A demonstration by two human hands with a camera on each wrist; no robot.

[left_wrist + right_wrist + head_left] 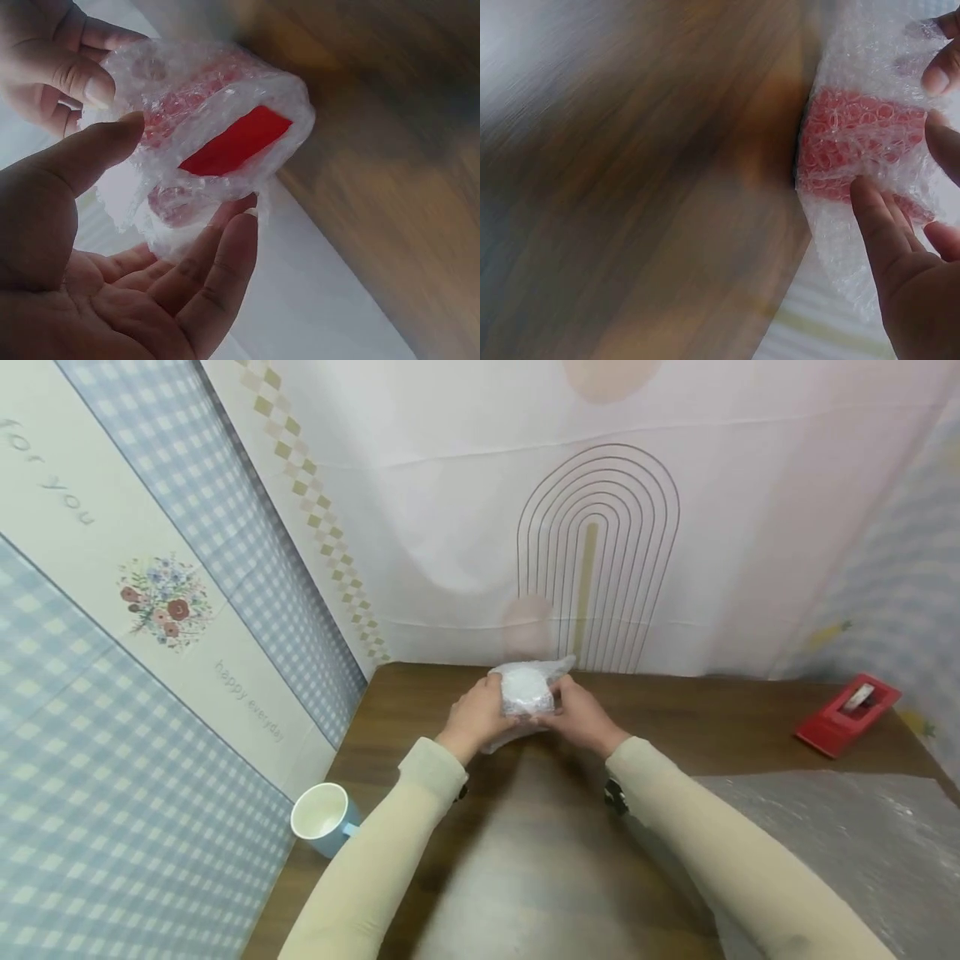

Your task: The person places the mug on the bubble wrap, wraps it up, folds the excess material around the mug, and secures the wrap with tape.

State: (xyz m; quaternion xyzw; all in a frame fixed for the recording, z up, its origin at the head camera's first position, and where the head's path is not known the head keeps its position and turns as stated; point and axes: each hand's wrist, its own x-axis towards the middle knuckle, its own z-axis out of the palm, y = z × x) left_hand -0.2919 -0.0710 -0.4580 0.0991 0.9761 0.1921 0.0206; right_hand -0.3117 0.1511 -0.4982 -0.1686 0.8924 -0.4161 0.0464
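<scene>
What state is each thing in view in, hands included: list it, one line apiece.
Left hand: holding the bubble wrap
Right hand: holding the wrap's other side
Bubble wrap: gathered round a red item
Red item: wrapped, one face showing plainly in the left wrist view
Blue mug: upright, no contents visible
Red tape dispenser: set down, untouched
Clear plastic sheet: spread out, partly hidden by a sleeve

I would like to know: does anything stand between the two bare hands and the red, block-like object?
Yes. Clear plastic bubble wrap surrounds the red object, so the left hand and the right hand hold it through this layer. At one end, in the left wrist view, the red appears uncovered.
</scene>
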